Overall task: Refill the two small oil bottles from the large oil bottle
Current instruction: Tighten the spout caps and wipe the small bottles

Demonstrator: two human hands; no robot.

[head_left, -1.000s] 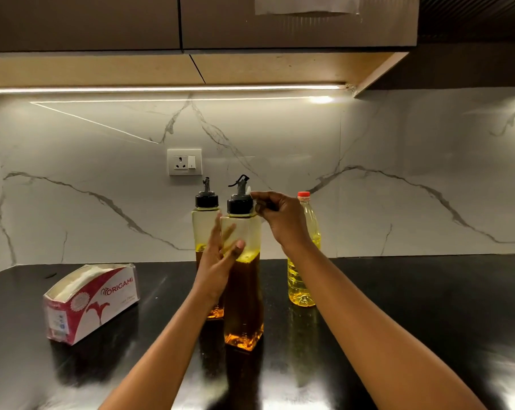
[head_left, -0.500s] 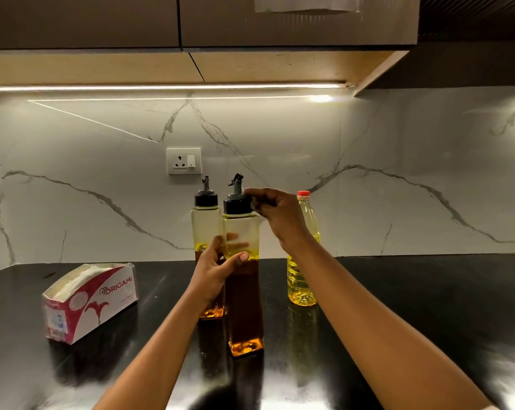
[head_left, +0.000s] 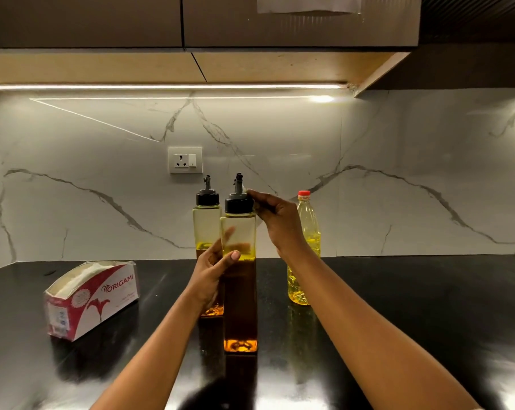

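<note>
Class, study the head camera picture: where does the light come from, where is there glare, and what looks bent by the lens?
Head view: an LED strip under the cabinet lights the scene; white glare patches lie on the black counter; the wide lens bows the cabinet edge.

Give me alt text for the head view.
The left hand grips the near dispenser while the right hand holds its black cap. A second dispenser and capped oil bottle stand behind.
</note>
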